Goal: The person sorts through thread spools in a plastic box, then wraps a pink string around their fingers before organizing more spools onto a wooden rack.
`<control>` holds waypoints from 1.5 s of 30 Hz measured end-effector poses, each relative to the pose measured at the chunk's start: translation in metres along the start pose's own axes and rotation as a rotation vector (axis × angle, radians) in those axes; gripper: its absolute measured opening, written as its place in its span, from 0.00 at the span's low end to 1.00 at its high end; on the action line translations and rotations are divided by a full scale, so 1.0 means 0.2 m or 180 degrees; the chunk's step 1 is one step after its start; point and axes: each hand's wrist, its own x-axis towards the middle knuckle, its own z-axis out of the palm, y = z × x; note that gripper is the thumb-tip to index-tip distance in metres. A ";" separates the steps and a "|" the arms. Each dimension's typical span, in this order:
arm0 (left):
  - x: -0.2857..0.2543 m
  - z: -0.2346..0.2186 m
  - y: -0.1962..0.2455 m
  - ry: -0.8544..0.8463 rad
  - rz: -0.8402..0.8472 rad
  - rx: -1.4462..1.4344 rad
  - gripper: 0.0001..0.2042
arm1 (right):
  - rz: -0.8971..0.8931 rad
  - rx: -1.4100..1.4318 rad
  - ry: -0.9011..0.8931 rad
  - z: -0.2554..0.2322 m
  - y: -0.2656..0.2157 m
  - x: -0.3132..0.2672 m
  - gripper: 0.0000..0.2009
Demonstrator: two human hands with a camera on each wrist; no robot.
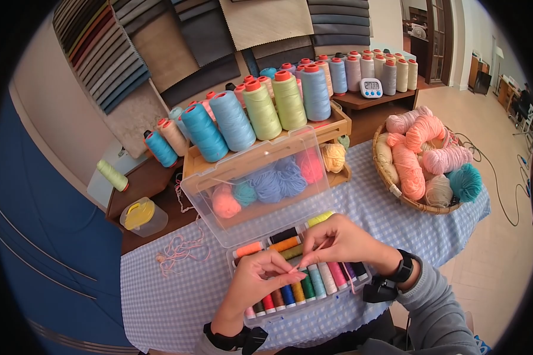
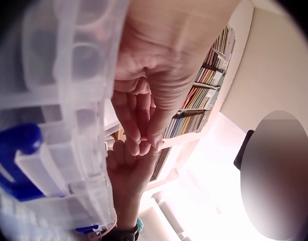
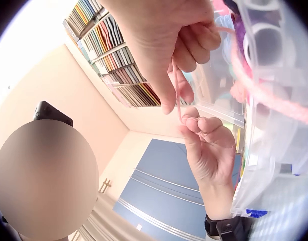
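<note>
Yarn (image 3: pixel 178 93) is being pinched between thumb and fingers by both the left grip (image 1: pixel 257 277) and the right grip (image 1: pixel 342 239), a short length being held straight between them. Another stretch is trailing from the right grip over the box (image 3: pixel 271 145). Spools (image 1: pixel 298 292) are being held in rows beneath both grips; skeins (image 1: pixel 408 167) are being carried by a basket (image 1: pixel 387 178) beyond the right grip, further right.

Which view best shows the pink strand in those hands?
Right wrist: the pink strand appears large, running between left hand and right hand. The head view shows it smaller; the left wrist view, clearly only a piece near the bottom.
</note>
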 end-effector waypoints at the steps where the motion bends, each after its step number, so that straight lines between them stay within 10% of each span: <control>1: 0.00 0.00 0.00 -0.0004 0.0037 -0.0051 0.06 | 0.0190 -0.0081 -0.0214 -0.01 0.00 0.00 0.06; 45: -0.03 0.00 0.04 -0.0341 0.0501 0.0085 0.05 | -0.0156 0.1317 -0.0903 -0.04 -0.03 -0.03 0.05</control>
